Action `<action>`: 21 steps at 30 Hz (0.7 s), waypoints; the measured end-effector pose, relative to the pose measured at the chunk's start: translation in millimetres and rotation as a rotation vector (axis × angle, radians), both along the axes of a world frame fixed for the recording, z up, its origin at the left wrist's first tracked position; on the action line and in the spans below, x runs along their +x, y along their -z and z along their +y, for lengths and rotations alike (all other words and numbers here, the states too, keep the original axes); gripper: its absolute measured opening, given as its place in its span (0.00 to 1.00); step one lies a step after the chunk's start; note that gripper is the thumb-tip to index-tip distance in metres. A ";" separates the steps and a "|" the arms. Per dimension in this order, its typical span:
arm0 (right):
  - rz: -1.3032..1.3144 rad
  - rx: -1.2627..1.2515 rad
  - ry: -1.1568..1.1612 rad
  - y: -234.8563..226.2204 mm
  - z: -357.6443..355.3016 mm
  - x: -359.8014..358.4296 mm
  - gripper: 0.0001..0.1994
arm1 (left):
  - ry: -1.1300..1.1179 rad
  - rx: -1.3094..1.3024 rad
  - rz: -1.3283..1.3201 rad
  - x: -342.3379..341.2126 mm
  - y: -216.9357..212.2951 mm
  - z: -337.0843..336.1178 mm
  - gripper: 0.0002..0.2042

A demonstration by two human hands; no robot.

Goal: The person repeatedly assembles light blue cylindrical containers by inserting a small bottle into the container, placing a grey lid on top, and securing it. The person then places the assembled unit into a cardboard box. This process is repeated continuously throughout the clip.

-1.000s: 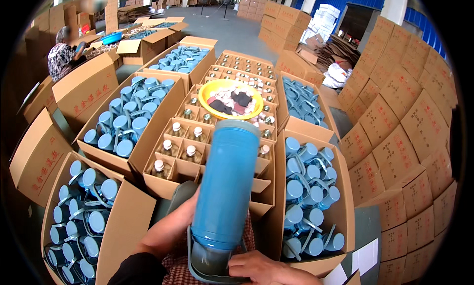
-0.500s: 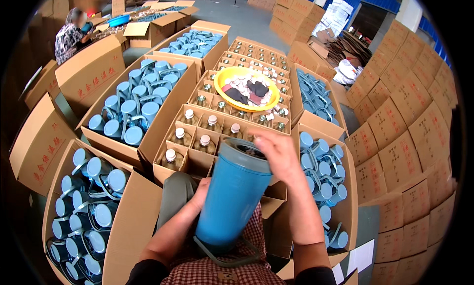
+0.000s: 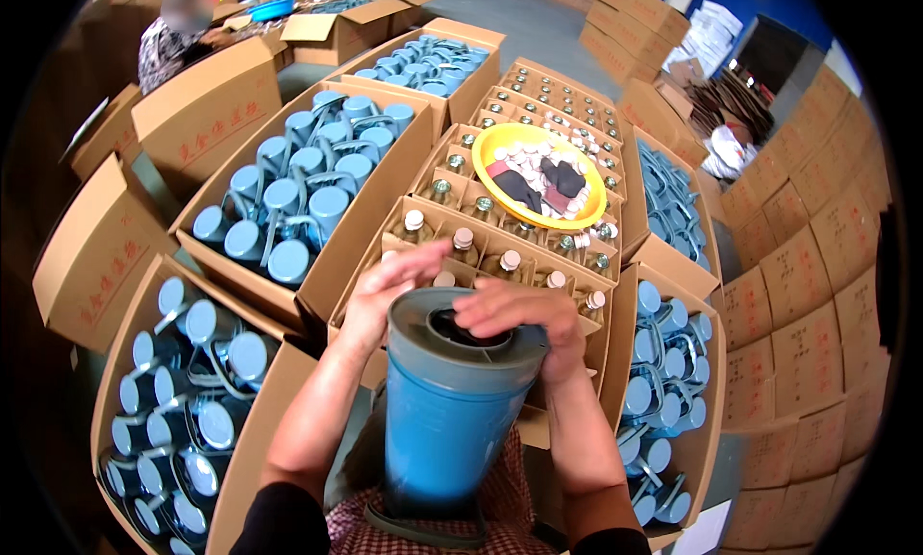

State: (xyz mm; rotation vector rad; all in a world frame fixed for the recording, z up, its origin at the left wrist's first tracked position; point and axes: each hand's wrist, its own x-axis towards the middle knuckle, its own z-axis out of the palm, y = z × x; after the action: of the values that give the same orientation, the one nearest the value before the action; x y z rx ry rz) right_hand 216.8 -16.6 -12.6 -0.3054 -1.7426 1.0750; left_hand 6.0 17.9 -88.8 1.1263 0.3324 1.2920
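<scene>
A blue thermos casing (image 3: pixel 442 430) stands almost upright in my lap, its grey collar (image 3: pixel 411 317) facing up around a dark opening. Across that collar lies my right hand (image 3: pixel 529 315), fingers stretched flat and partly covering the opening. My left hand (image 3: pixel 385 291) is raised beside the collar's left edge, fingers extended and holding nothing. A grey handle (image 3: pixel 423 529) hangs at the casing's lower end. Just beyond my hands, glass bottles with pale caps (image 3: pixel 510 262) stand in a divided carton.
A yellow basin (image 3: pixel 598 196) with pale caps and dark cloth pieces rests on the bottle cartons. Open cartons of blue handled thermos parts flank me, left (image 3: pixel 216 423) and right (image 3: pixel 639 396). Stacked cartons (image 3: pixel 798 296) line the right side. Another person (image 3: pixel 163 50) is at the back left.
My left hand has left the casing's side and risen beside its top. The right hand has moved from the rim across the opening. The casing is more upright, and the view has shifted.
</scene>
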 end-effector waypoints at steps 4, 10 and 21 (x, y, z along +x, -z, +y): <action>-0.260 -0.089 0.541 63.8 48.7 -24.2 0.21 | 0.087 0.003 -0.130 -16.4 13.4 -3.9 0.17; -0.475 -0.491 0.450 135.2 63.2 -38.5 0.16 | 0.311 0.401 0.040 1.4 -61.0 20.9 0.14; -1.488 -0.522 0.855 238.9 50.8 139.4 0.17 | -0.391 -0.503 -0.147 18.0 -35.2 73.1 0.23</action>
State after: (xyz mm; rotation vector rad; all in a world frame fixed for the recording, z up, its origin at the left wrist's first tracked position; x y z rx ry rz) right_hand 356.1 34.2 -251.5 -2.3893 -2.0083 0.5415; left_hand 23.9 91.0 -53.6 0.5497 0.7475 1.5102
